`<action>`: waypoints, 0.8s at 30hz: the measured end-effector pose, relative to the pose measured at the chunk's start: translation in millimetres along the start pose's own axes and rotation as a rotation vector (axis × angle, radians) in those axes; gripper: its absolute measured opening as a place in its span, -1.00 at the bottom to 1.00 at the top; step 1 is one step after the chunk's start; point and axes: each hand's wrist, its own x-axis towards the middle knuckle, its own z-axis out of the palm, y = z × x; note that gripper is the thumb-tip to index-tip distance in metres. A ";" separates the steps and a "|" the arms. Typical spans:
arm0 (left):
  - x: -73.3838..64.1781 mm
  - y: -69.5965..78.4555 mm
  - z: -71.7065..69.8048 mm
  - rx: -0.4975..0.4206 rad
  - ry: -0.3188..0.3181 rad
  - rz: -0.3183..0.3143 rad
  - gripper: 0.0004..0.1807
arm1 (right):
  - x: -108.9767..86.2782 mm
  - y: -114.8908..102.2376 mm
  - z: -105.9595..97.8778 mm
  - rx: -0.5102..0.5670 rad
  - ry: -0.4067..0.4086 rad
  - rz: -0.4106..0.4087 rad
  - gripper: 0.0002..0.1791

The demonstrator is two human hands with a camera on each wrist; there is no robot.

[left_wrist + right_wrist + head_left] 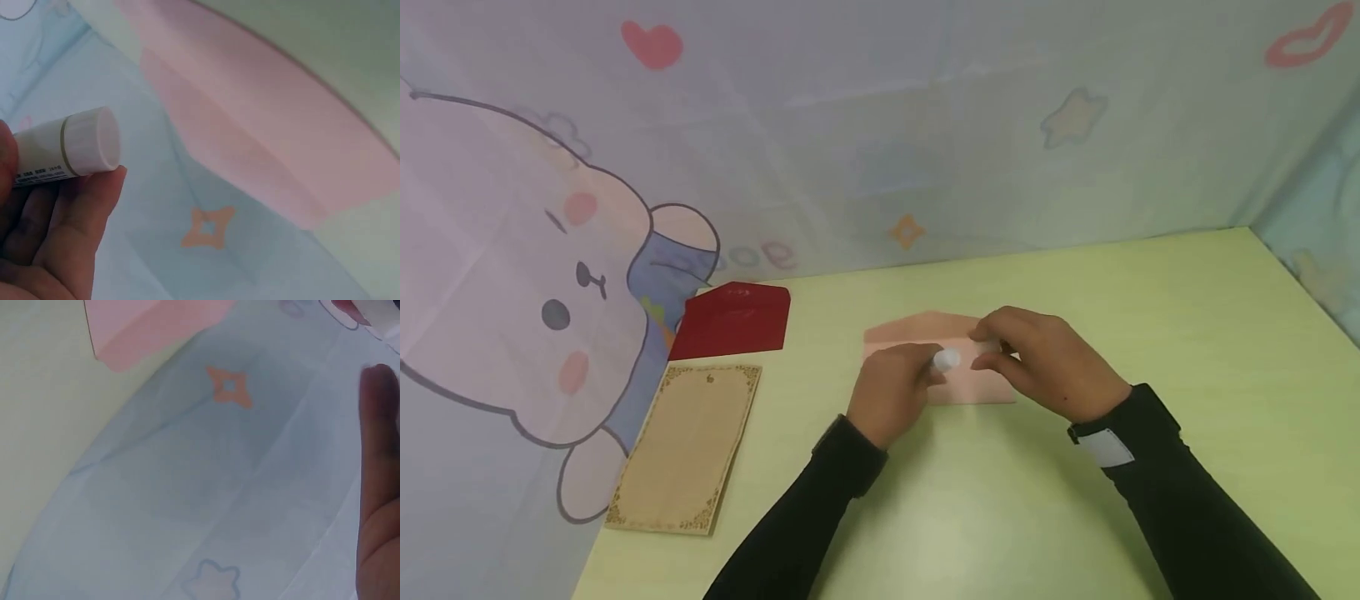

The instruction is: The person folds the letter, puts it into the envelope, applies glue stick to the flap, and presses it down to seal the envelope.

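In the left wrist view, my left hand point(62, 244) grips a white glue stick point(50, 147) with a thin gold ring and small print. The head view shows its round pale end point(947, 359) pointing toward the right hand. Just to the right, my right hand point(1060, 367) pinches a small whitish piece, seemingly the cap point(989, 346), mostly covered by fingers. Both hands are over a pink envelope point(970, 388), which lies with its flap point(925, 322) unfolded toward the back. In the right wrist view only one finger point(378, 456) shows clearly.
A red envelope point(737, 325) lies at the back left of the pale green table point(1187, 350). In front of it is a beige sheet or pad with an ornate border point(688, 450). A printed cloth point(865, 150) hangs behind the table and along its sides.
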 end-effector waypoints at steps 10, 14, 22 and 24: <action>3.4 -15.2 -3.0 -0.496 -0.071 -0.290 -0.71 | -3.6 28.7 -19.6 -0.030 -0.063 0.291 -0.57; 4.2 -17.8 -3.0 -0.565 -0.072 -0.351 -0.73 | -15.8 59.1 -27.5 -0.019 -0.176 0.524 -0.55; 6.1 -18.9 -3.1 -0.672 -0.060 -0.435 -0.74 | -43.7 102.6 -38.8 -0.146 -0.320 0.748 -0.55; 6.1 -18.8 -3.0 -0.677 -0.054 -0.450 -0.75 | -47.0 106.4 -38.5 -0.179 -0.316 0.762 -0.57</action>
